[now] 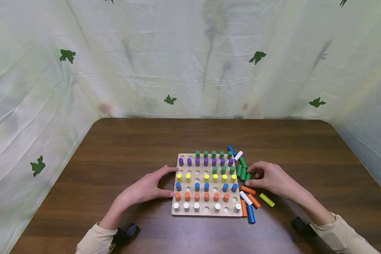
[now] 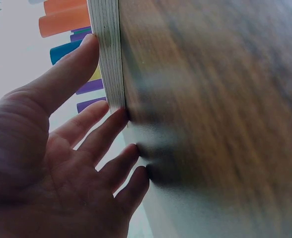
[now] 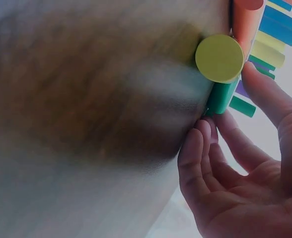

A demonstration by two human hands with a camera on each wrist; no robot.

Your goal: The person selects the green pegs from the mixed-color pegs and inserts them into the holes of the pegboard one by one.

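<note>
Head view: the left edge of the board [image 1: 201,168] is being touched by the left hand [image 1: 143,187], fingers spread. Right of the board, a green peg [image 1: 248,177] is being reached by the right hand [image 1: 272,179]; whether pinched, cannot be told. Picking is probably being done; firm pinching is being required next.

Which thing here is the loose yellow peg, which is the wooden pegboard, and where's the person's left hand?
Loose yellow peg [image 1: 267,200]: head view, middle of its side.
Wooden pegboard [image 1: 211,213]: head view, bare wood by its near edge.
Left hand [image 1: 143,188]: head view, back of the hand.
</note>
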